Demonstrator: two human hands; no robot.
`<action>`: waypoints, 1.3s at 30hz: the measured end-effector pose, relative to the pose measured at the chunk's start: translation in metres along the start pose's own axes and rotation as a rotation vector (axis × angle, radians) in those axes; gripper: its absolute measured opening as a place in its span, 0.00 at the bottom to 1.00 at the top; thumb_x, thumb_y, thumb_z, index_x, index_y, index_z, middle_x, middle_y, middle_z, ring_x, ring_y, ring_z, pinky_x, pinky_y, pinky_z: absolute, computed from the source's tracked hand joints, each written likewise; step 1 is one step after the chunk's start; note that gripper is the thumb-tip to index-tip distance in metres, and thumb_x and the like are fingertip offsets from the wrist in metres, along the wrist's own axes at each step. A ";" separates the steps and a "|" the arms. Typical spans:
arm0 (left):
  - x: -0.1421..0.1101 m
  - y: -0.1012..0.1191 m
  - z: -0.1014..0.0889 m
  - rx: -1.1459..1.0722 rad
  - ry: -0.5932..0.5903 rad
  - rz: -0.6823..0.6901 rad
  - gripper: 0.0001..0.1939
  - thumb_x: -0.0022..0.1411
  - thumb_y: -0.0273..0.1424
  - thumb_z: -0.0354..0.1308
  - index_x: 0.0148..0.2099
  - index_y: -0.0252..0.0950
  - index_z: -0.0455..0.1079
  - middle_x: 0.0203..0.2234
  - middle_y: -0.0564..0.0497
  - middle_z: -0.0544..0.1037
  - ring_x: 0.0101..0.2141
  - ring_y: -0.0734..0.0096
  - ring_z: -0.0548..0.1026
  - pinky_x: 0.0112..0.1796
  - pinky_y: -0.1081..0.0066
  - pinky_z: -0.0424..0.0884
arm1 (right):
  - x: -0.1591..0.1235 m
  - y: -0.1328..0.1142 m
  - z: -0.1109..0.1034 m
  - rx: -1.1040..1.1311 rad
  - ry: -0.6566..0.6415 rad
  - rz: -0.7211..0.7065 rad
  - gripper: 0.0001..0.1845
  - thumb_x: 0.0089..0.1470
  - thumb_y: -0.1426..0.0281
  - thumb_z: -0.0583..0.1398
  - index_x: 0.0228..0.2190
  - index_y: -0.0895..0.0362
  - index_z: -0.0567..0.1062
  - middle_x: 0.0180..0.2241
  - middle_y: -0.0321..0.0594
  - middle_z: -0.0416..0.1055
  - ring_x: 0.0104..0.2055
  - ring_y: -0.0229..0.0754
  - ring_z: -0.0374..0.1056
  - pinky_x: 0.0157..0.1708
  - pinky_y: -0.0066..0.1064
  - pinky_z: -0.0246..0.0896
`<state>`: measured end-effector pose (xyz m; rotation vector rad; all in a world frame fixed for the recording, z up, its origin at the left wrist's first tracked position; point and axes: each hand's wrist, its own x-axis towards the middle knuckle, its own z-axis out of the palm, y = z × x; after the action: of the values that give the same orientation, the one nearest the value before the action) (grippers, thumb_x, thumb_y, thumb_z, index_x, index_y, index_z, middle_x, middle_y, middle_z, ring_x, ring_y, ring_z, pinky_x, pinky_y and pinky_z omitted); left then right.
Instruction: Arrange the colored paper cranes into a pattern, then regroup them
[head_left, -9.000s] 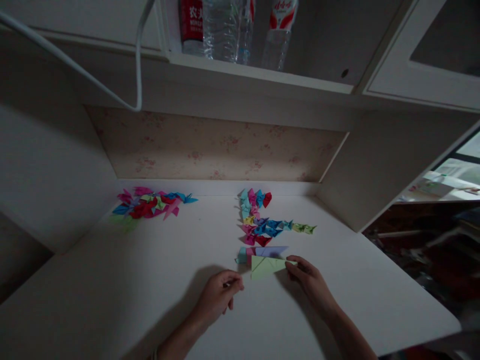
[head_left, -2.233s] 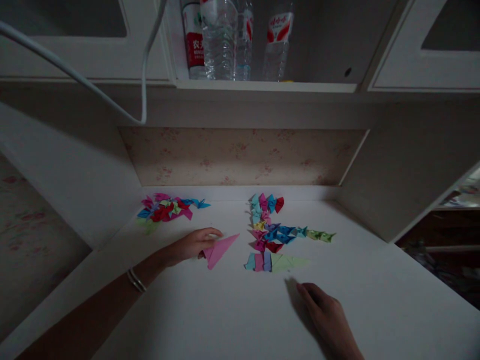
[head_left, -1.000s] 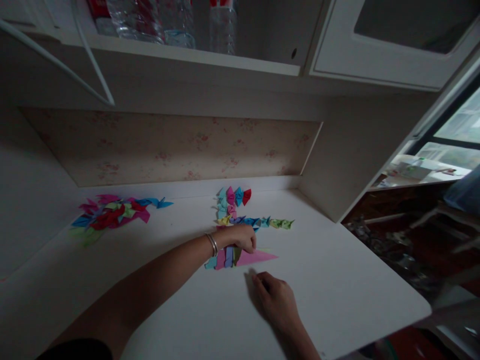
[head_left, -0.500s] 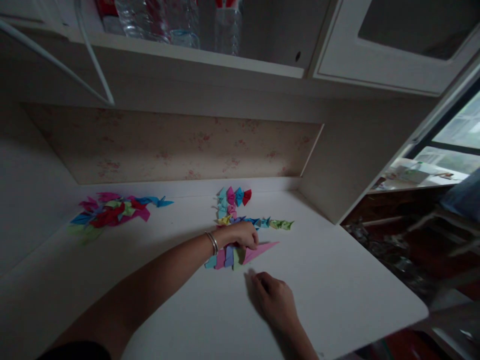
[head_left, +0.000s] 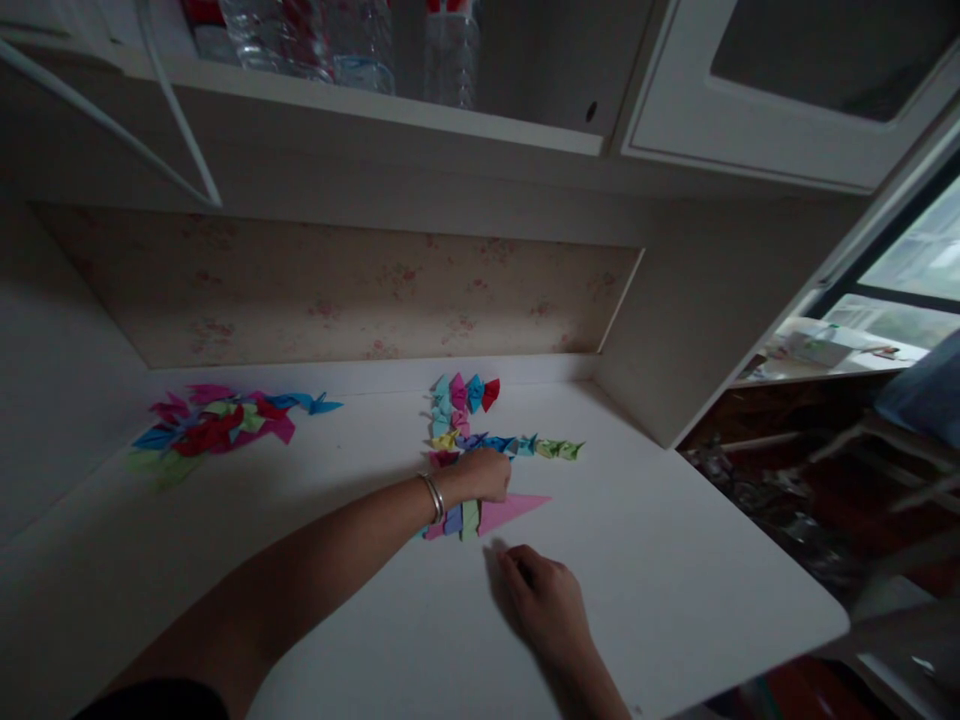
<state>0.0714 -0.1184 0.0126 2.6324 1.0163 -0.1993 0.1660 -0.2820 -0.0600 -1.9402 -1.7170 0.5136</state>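
Head view: left hand bent over the far-left end of a pink folded paper, fingers curled in, tips hidden behind the knuckles; cannot tell whether it grips the paper; the pink paper lies on the white surface, point toward the right, its left end at a light green folded strip; a purple strip sits left of the green, other strips partly under the left wrist; right hand near side of the pink paper, apart from it, loosely curled, almost closed, nothing visible in its grip; small folded pieces form a cluster beyond the left hand; a mixed pile of folded paper lies far left; clear bottles on the shelf above.
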 end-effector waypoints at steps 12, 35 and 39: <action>-0.003 0.001 0.006 0.056 0.050 -0.035 0.13 0.48 0.25 0.58 0.37 0.32 0.79 0.35 0.34 0.80 0.39 0.51 0.78 0.40 0.58 0.74 | -0.001 -0.003 -0.001 0.002 0.000 0.000 0.23 0.62 0.56 0.47 0.31 0.53 0.77 0.26 0.40 0.77 0.28 0.41 0.72 0.26 0.27 0.51; -0.144 -0.045 0.015 -0.717 0.318 -0.185 0.11 0.56 0.35 0.53 0.33 0.36 0.74 0.23 0.55 0.76 0.25 0.74 0.71 0.25 0.77 0.60 | 0.000 0.013 0.009 0.044 -0.048 -0.015 0.25 0.58 0.49 0.46 0.31 0.49 0.76 0.29 0.41 0.78 0.30 0.44 0.74 0.28 0.28 0.58; -0.219 -0.094 0.062 -0.953 0.505 -0.517 0.10 0.48 0.36 0.54 0.20 0.37 0.62 0.15 0.59 0.62 0.21 0.76 0.62 0.24 0.76 0.55 | 0.000 0.016 0.008 0.105 -0.060 0.033 0.27 0.55 0.45 0.48 0.33 0.49 0.77 0.30 0.41 0.78 0.31 0.46 0.73 0.29 0.28 0.60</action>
<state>-0.1547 -0.2112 -0.0160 1.5407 1.4536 0.7011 0.1744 -0.2826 -0.0757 -1.8987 -1.6622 0.6672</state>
